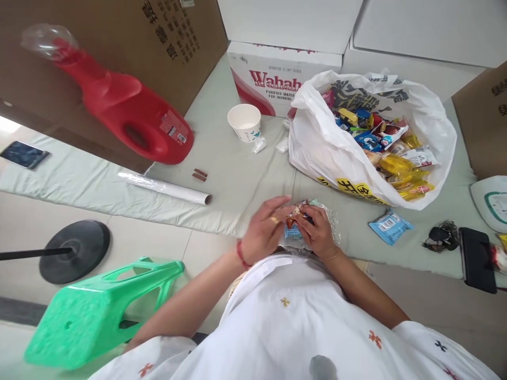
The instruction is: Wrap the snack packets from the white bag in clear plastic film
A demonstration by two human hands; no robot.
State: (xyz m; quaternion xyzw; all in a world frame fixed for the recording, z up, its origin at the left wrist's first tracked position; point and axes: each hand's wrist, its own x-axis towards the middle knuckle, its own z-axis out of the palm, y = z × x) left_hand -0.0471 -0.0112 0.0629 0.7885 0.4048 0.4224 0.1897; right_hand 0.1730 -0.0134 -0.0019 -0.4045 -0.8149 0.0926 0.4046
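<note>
Near the front edge of the cloth-covered table lies a clear plastic bag [335, 221] with small snack packets in it, brown and blue ones showing. My right hand [317, 229] is closed on a brown snack packet [295, 211] at the bag. Just left of it is my left hand [267, 227], with a ring and a red wrist cord; its fingers reach over the packet's left side, and whether they grip anything is unclear. A large white bag [320, 142] full of wrapped snacks stands behind, to the right. A blue packet [390, 227] lies right of my hands.
A paper cup [244, 122], red jug [130, 116] and plastic roll [166, 188] are on the table's left. A Wahaha box [257, 79] stands behind. Black phone [477, 258] at the right edge. Green stool [71, 322] on the floor, lower left.
</note>
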